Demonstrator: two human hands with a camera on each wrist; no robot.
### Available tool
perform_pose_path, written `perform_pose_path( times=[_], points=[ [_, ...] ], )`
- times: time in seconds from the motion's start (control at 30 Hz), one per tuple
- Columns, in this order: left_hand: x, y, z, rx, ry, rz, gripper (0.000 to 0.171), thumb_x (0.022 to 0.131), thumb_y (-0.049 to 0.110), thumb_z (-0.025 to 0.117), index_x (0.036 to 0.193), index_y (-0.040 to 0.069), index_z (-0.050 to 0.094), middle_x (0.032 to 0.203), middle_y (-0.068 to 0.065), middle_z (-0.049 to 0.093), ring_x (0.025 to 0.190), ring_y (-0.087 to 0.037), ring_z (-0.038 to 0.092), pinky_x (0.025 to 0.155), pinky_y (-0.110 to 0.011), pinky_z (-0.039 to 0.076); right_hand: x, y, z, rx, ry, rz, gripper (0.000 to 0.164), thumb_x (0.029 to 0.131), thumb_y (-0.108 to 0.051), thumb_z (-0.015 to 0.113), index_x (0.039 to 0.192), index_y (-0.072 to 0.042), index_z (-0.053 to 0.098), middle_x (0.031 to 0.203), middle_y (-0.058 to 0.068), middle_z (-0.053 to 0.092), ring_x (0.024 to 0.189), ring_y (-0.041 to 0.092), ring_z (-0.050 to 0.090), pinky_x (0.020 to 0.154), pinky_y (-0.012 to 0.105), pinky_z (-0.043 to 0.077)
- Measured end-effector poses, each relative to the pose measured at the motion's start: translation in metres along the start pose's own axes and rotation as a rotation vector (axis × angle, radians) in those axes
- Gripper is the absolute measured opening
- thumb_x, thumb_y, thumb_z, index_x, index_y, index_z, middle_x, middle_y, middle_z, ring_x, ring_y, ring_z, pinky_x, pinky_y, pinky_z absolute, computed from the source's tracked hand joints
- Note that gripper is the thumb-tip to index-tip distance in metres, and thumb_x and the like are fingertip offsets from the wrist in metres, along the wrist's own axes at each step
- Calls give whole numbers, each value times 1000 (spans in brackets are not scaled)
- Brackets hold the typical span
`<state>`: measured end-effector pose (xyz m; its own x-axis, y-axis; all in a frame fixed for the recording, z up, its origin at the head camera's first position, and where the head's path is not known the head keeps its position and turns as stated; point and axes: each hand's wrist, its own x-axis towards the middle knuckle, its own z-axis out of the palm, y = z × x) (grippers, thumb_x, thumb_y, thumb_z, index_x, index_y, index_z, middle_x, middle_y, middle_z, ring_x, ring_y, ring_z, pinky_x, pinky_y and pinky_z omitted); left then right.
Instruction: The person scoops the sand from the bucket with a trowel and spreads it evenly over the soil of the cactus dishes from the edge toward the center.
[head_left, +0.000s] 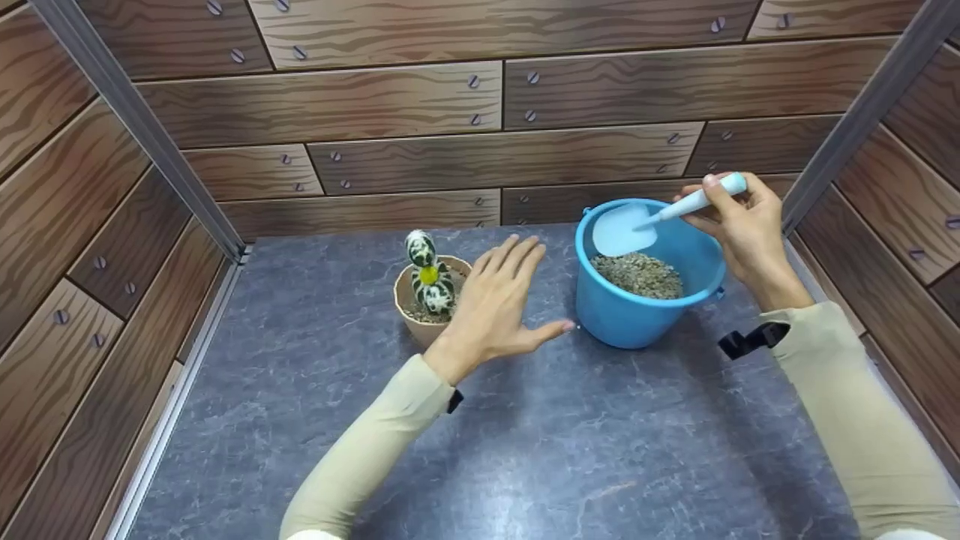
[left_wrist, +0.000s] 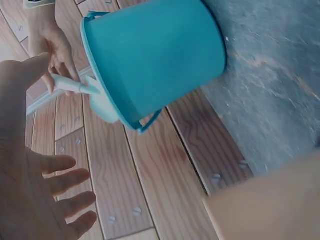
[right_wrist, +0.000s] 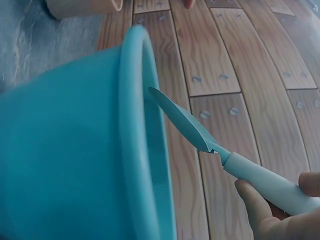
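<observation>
My right hand point(head_left: 750, 229) grips the pale handle of a light blue trowel point(head_left: 624, 231), whose blade hangs tilted over the mouth of a blue bucket point(head_left: 626, 326). Coarse grey-brown gravel point(head_left: 641, 276) lies in the bucket. In the right wrist view the trowel's blade point(right_wrist: 185, 122) appears edge-on beside the bucket rim. With fingers straight and thumb spread, my left hand point(head_left: 491, 304) hovers between the bucket and a tan plant pot point(head_left: 405, 296), holding nothing. A striped green-and-white cactus point(head_left: 435, 291) with a yellow spot stands in the pot, and the hand hides the pot's right side.
Wood-patterned panels point(head_left: 405, 165) enclose the dark grey marbled table point(head_left: 300, 390) at the back and both sides. Metal corner posts point(head_left: 142, 120) rise at the back left and back right. The bucket stands near the back panel.
</observation>
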<state>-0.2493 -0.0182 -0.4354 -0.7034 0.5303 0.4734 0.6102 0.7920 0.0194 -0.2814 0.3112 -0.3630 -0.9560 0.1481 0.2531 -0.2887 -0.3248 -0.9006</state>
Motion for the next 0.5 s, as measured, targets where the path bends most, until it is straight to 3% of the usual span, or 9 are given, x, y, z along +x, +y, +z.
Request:
perform_pose_path(
  times=[0.07, 0.5],
  points=[
    [6, 2, 5, -27, -54, 1, 112, 89, 91, 46, 166, 10, 35, 171, -10, 40, 159, -32, 36, 130, -50, 31, 17, 14, -24, -33, 9, 41, 29, 101, -16, 74, 117, 3, 59, 103, 15, 79, 95, 24, 81, 87, 36, 65],
    [42, 26, 37, -108, -125, -16, 112, 91, 89, 46, 169, 9, 29, 175, -10, 33, 162, -30, 30, 130, -49, 32, 25, 17, -44, -173, 32, 9, 24, 101, -15, 73, 114, 2, 62, 100, 9, 79, 93, 19, 80, 85, 32, 65]
  ],
)
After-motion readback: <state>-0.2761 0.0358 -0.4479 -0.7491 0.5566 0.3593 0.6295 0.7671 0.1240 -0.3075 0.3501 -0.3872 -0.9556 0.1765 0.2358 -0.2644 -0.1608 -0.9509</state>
